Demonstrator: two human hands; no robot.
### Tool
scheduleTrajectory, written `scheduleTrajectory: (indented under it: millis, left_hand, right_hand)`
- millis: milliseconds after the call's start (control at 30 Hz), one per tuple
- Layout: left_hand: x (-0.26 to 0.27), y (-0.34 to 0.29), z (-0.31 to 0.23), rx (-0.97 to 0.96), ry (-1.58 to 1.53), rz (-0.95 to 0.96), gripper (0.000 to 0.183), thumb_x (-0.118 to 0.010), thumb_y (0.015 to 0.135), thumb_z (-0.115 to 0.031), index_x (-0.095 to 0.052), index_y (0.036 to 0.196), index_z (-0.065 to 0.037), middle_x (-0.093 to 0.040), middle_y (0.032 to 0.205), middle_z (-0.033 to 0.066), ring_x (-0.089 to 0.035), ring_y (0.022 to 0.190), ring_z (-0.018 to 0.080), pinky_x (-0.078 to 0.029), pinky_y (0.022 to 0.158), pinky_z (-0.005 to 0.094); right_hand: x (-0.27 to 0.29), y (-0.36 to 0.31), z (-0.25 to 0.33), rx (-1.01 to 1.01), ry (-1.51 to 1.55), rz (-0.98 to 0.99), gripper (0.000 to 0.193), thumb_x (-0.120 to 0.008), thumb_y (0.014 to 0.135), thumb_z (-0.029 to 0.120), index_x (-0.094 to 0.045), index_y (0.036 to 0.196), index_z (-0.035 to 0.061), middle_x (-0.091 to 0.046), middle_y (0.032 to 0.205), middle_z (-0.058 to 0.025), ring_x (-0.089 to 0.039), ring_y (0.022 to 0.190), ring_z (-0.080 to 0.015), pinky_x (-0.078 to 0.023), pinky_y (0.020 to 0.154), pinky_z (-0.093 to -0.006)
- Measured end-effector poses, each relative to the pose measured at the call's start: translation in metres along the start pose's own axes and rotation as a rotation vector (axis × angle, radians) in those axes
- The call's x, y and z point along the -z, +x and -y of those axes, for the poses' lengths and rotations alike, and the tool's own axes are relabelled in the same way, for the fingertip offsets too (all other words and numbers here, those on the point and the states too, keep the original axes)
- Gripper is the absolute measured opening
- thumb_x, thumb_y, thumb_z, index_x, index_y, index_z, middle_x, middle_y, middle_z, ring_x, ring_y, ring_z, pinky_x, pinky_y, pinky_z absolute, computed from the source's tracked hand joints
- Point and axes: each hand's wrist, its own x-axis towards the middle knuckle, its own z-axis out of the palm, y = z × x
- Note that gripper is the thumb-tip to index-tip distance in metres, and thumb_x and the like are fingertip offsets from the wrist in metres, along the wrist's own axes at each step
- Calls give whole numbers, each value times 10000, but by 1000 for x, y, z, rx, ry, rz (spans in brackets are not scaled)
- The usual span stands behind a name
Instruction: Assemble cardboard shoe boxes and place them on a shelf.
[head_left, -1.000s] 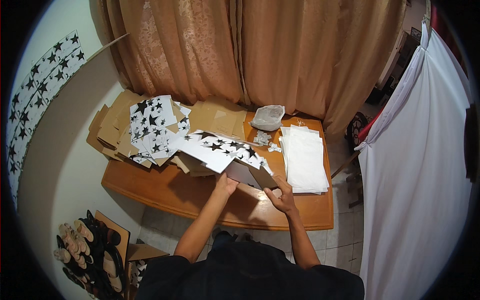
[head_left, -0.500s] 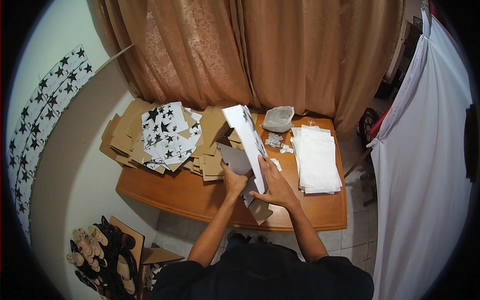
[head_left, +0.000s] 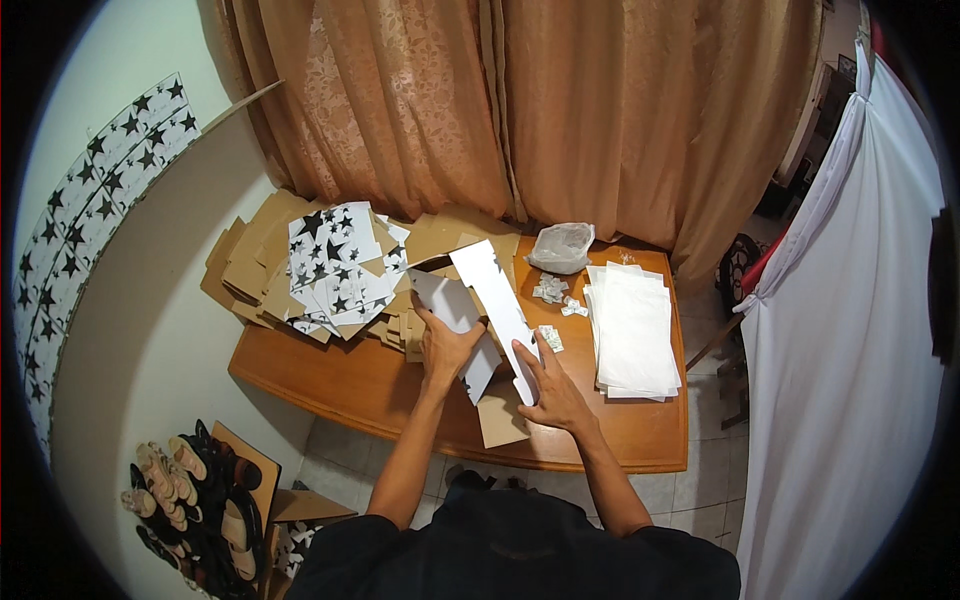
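Both hands work a flat white cardboard sheet [head_left: 480,310] that is partly folded into a box shape, held over the near middle of the wooden surface [head_left: 340,375]. The left hand [head_left: 447,350] grips the lower left panel of the sheet, fingers wrapped over its edge with the thumb below, so that panel lies directly in its grip. The right hand [head_left: 553,392] presses its spread fingers against the long narrow panel that rises from the sheet's right side; the strip runs up and away from the palm, tilted toward the curtain [head_left: 560,110]. Whether the right thumb closes behind that strip cannot be made out.

A brown cardboard piece [head_left: 500,422] lies on the surface just beneath the hands. To the left sits a heap of brown cardboard and star-printed sheets [head_left: 335,262], touching the far end of the white sheet. To the right, well clear of the grip, lies a stack of white sheets [head_left: 632,330], with small packets [head_left: 550,290] and a clear plastic bag [head_left: 561,246] beyond it.
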Motion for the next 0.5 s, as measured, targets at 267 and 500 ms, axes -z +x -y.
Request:
scheduleTrajectory:
  millis: [267, 500]
  left_hand:
    - [10, 14, 14, -13, 179, 6, 1246, -811, 701, -446, -6, 1615, -179, -369, 1379, 384, -567, 1122, 548, -512, 954, 556]
    - [29, 25, -1, -50, 109, 46, 1377, -890, 624, -303, 66, 1613, -244, -360, 1367, 435, -528, 1173, 559, -495, 1017, 545]
  right_hand:
    - [4, -14, -18, -47, 427, -69, 878, -486, 705, -119, -369, 1553, 79, -483, 1506, -220, -497, 1373, -366, -387, 1150, -394]
    - [13, -22, -42, 63, 273, -97, 892, -437, 698, -177, -418, 1538, 120, -584, 1383, -207, -581, 1243, -383, -438, 1080, -409]
